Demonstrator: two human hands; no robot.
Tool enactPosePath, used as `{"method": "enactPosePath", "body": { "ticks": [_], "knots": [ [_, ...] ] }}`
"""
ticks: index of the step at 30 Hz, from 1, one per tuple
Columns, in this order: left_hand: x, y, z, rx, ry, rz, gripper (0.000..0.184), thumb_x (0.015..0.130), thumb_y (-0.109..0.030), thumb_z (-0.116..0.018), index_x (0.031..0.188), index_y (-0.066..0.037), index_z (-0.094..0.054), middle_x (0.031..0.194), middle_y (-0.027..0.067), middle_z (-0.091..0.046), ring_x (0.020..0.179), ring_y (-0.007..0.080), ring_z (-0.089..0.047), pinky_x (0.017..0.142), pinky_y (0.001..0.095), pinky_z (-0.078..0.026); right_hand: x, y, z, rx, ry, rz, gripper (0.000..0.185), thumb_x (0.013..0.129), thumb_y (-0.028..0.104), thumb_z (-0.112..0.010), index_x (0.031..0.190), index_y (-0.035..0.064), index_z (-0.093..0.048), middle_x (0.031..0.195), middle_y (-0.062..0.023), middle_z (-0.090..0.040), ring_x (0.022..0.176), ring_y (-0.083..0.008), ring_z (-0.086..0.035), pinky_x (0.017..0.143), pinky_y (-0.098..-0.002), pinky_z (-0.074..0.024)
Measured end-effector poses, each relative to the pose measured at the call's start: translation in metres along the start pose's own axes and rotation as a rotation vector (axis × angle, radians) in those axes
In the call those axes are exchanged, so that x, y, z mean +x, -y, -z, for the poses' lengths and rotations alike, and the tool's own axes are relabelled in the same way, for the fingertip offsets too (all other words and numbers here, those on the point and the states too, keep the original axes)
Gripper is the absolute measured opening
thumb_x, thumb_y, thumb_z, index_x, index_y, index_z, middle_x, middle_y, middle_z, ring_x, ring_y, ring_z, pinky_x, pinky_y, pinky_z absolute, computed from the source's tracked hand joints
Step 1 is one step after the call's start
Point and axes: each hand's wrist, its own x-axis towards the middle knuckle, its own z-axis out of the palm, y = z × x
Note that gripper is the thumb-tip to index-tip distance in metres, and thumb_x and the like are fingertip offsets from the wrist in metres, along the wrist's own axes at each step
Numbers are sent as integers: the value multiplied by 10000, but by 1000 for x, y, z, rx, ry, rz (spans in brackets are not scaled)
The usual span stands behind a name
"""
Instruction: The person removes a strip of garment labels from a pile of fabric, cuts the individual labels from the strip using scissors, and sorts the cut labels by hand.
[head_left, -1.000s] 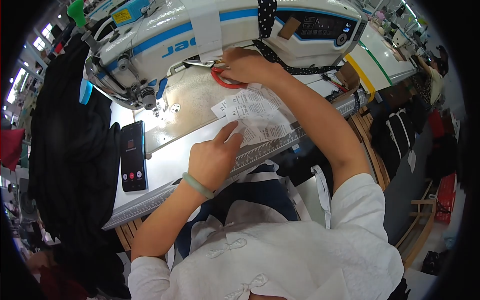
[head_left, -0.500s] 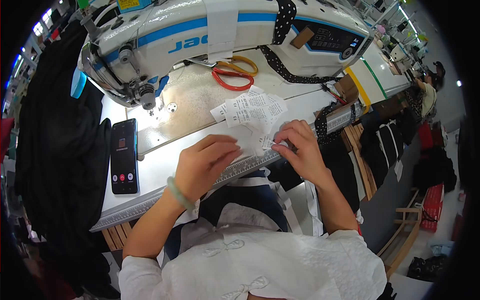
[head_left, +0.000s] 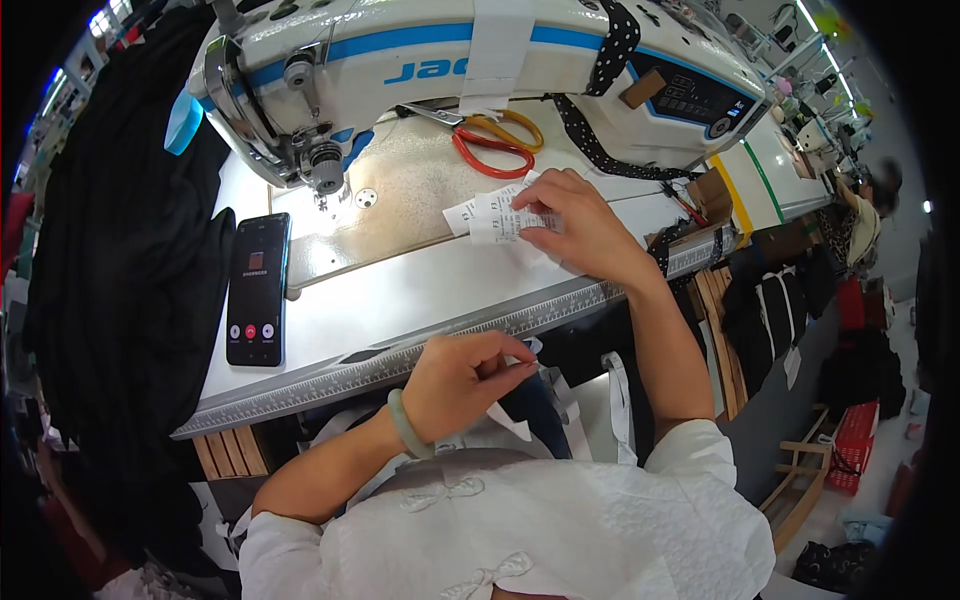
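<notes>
My right hand (head_left: 580, 228) is over a small pile of printed white labels (head_left: 490, 218) on the sewing machine table. Its thumb and forefinger are apart at the labels, and the palm hides part of the pile. My left hand (head_left: 465, 385), with a pale green bangle on the wrist, hovers at the front table edge. Its thumb and forefinger are pinched together; what lies between them is too small to make out. A white strip (head_left: 510, 422) shows just below that hand, and I cannot tell whether it is held.
Behind the labels lie scissors (head_left: 495, 155) with red and orange handles. The sewing machine (head_left: 420, 60) spans the back. A phone (head_left: 258, 290) lies at left beside black cloth (head_left: 110, 250). A ruler strip (head_left: 330, 385) runs along the front edge. Small red-handled snips (head_left: 685, 203) are at right.
My right hand has moved up from the front edge onto the label pile. My left hand has dropped toward my lap, its fingers now pinched. The view has shifted slightly.
</notes>
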Motion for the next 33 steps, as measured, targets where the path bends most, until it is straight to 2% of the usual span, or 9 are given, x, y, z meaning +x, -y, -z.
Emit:
{"method": "enactPosePath", "body": {
  "ticks": [1, 7, 13, 16, 22, 28, 29, 32, 33],
  "knots": [
    [2, -1, 0, -64, 27, 104, 89, 836, -12, -723, 920, 1, -700, 761, 54, -661, 574, 53, -562, 508, 214, -429, 0, 0, 1, 2, 23, -2, 183, 742, 99, -727, 893, 38, -643, 901, -102, -602, 903, -262, -540, 805, -382, -440],
    [11, 9, -8, -393, -7, 129, 142, 902, -27, -667, 1032, 30, -658, 860, 8, -649, 705, 34, -576, 593, 169, -449, 0, 4, 3, -73, 90, 10, 130, 763, 51, -711, 855, 24, -624, 895, -85, -579, 914, -252, -524, 792, -342, -444],
    [11, 10, -10, -444, 16, 171, 156, 912, -21, -655, 1058, 31, -641, 918, 11, -643, 803, 33, -576, 684, 174, -469, 2, 22, 0, -87, 4, -65, 152, 762, 153, -737, 847, 65, -647, 885, -77, -602, 887, -249, -557, 805, -366, -413],
    [11, 11, -10, -446, 21, 177, 154, 913, -22, -653, 1058, 29, -641, 932, 14, -645, 830, 39, -581, 720, 180, -473, 0, 26, -12, -289, -120, 227, 143, 755, 150, -741, 836, 74, -651, 872, -52, -605, 863, -227, -578, 785, -352, -416],
    [9, 15, -10, -469, -7, 135, 153, 912, -26, -656, 1054, 32, -642, 941, 24, -653, 775, 34, -582, 675, 176, -471, 3, 25, -29, -392, -183, 236, 113, 733, 108, -735, 811, 74, -660, 833, -37, -612, 837, -220, -586, 743, -344, -432],
    [11, 0, -3, -666, -218, 177, 288, 906, 7, -641, 1188, 19, -585, 1101, 74, -667, 599, 23, -540, 513, 168, -417, 0, 27, -25, -17, -470, 184, 92, 732, 17, -693, 798, 34, -631, 836, -82, -616, 819, -263, -588, 747, -371, -454],
    [12, -4, -3, -624, -259, 152, 384, 908, 0, -633, 1277, 14, -525, 1213, 93, -637, 614, 34, -557, 518, 173, -431, -3, 33, -23, 7, -477, 185, 96, 734, 11, -692, 805, 31, -631, 839, -91, -617, 813, -268, -590, 744, -372, -459],
    [16, -1, -12, -657, -400, -3, 422, 924, -50, -632, 1314, 23, -488, 1227, 98, -619, 743, 43, -596, 583, 175, -451, -24, 59, -22, 133, -426, 172, 104, 749, 2, -691, 838, 24, -640, 857, -110, -623, 800, -273, -603, 733, -364, -477],
    [16, 1, -13, -662, -381, 19, 398, 935, -55, -615, 1306, 18, -492, 1143, 90, -631, 710, 45, -583, 562, 180, -441, -32, 68, -26, 210, -358, 158, 105, 761, 5, -692, 857, 22, -651, 867, -110, -628, 799, -269, -610, 728, -355, -483]
  ]
}}
